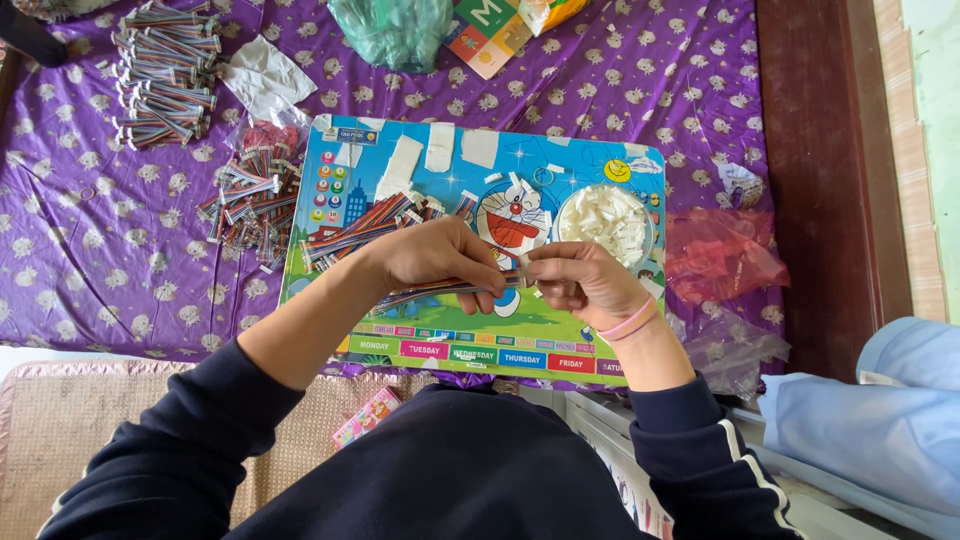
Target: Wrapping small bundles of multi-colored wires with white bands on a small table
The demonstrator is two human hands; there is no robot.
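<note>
One bundle of coloured ribbon cables (440, 291) lies across both hands above the cartoon board (420, 330): the left hand (435, 260) has its grip closed around it, the right hand (575, 280) pinches its end (likely fitting a white connector). Loose cables (360, 228) and a bowl of white connectors (603, 222) wait on the board; finished-looking stacks (165, 75) lie on the purple cloth (80, 240), so much appears done.

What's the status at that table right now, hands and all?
Left hand shut on rainbow ribbon cable. Right hand pinching the cable's end. Bowl of white connectors close beside the right hand on the cartoon board. Nothing between the hands.
</note>
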